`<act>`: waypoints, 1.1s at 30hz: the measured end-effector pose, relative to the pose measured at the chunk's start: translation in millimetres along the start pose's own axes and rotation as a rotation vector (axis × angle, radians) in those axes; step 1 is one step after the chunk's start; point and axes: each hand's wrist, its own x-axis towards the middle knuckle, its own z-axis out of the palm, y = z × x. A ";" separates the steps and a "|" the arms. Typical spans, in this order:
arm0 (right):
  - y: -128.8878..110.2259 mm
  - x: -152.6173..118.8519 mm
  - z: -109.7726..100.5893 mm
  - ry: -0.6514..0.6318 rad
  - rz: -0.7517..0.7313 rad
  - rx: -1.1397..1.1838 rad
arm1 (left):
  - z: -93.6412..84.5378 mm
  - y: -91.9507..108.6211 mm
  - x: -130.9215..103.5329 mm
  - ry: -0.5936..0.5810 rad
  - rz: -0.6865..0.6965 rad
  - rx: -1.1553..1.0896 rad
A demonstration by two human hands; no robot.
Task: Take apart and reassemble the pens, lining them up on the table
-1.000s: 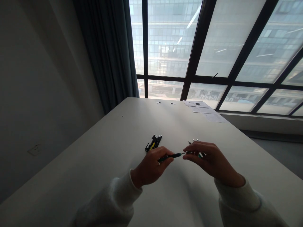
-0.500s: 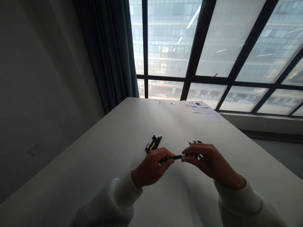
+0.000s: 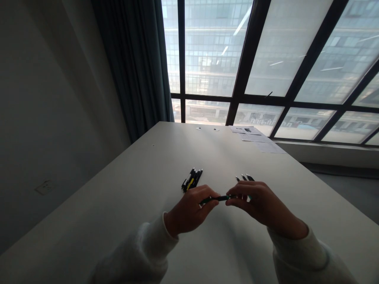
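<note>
A dark pen with green parts (image 3: pixel 222 198) lies level between my two hands, above the white table (image 3: pixel 207 240). My left hand (image 3: pixel 191 207) pinches its left end between thumb and fingers. At its right end, the thumb and fingertips of my right hand (image 3: pixel 256 199) close on the pen; the tip inside them is hidden. Beyond my left hand lies a bundle of black pens (image 3: pixel 192 179), one with a yellow part and one with a white part. Several pens with dark pointed tips (image 3: pixel 243 177) lie behind my right hand, which covers most of them.
Papers (image 3: pixel 251 136) lie at the table's far right corner. Two round cable holes (image 3: pixel 216 129) sit near the far edge. A dark curtain (image 3: pixel 139 71) and a wall stand on the left, and large windows (image 3: pixel 213 59) rise behind the table.
My right hand has shifted very slightly left and down along the pen, closer to my left hand. The pens on the table have stayed in place.
</note>
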 end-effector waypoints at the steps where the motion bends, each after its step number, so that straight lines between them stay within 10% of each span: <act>1: -0.3 0.1 0.0 -0.007 0.001 -0.005 | 0.1 -0.1 -0.2 -0.001 0.004 0.004; 33: -22.0 3.0 7.2 -0.158 0.076 0.149 | -9.3 7.6 0.1 0.156 0.377 0.553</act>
